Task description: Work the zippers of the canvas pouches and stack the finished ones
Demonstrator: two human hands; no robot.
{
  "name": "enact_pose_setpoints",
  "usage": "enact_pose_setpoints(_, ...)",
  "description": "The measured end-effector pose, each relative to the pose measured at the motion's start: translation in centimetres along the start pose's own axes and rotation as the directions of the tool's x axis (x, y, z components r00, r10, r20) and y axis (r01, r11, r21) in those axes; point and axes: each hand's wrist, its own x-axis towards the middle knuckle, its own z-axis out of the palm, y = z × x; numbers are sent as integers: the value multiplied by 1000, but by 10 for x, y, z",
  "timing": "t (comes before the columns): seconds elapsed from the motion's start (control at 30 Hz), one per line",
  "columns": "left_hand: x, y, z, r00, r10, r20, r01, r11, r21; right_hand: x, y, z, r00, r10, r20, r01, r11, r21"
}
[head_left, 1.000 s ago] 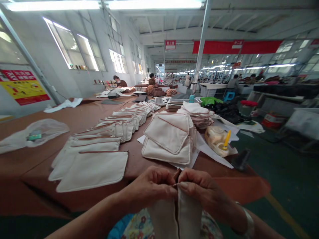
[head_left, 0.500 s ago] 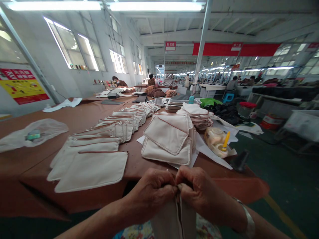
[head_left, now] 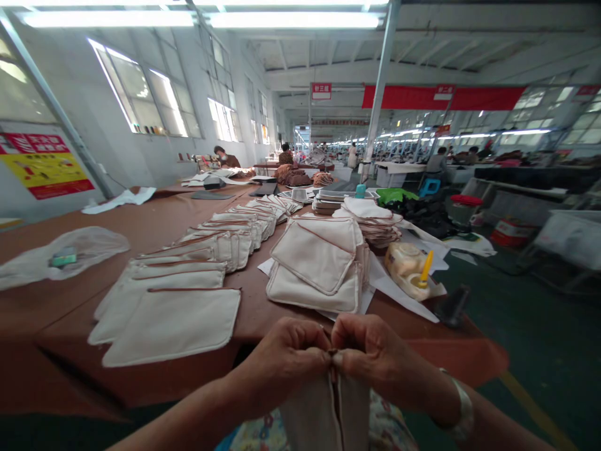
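Both of my hands pinch the top edge of a cream canvas pouch (head_left: 328,413) that hangs below the table edge over my lap. My left hand (head_left: 286,360) is closed on the pouch's left side. My right hand (head_left: 370,357), with a bracelet at the wrist, is closed on its right side. The fingertips meet at the brown zipper end between them. On the brown table (head_left: 61,313) just beyond lies a flat row of matching pouches (head_left: 173,322), and a stack of pouches (head_left: 319,263) sits ahead of my hands.
A plastic bottle with a yellow part (head_left: 410,266) lies on white paper at the right. A clear plastic bag (head_left: 56,257) rests at the left. More pouch piles (head_left: 370,219) run down the long table. Other people sit at far tables (head_left: 225,156).
My hands have stayed together on the pouch's top edge, drawing slightly closer and lower. The view has shifted a little.
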Motion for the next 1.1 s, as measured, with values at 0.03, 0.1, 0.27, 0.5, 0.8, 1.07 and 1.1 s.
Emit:
enact_pose_setpoints(0.03, 0, 0, 1, 1000, 22, -16, -21, 999, 49, 1, 1, 1, 1000, -6, -18, 5, 998, -62)
enact_pose_setpoints(0.1, 0, 1, 2, 996, 73, -42, -66, 988, 141, 2, 4, 3, 999, -11, -46, 6, 993, -119)
enact_pose_setpoints(0.27, 3, -1, -4, 999, 41, 14, -43, 987, 155, 0, 6, 8, 993, -43, -113, 31, 994, -107)
enact_pose_setpoints(0.5, 6, -5, -10, 999, -43, 34, 47, 989, -142, -12, 15, 11, 833, -544, -98, 481, 801, -358)
enact_pose_setpoints(0.8, 6, -11, -15, 955, -4, 295, 25, 997, -68, -29, 26, 5, 716, -664, 218, 600, 424, -678)
enact_pose_setpoints(1.07, -1, 5, -21, 943, 41, 330, -78, 992, 100, -25, 5, -14, 976, -200, 86, 211, 964, -161)
enact_pose_setpoints(1.1, -1, 6, -22, 942, 52, 332, -97, 988, 120, -23, 3, -16, 972, -183, 147, 203, 970, -131)
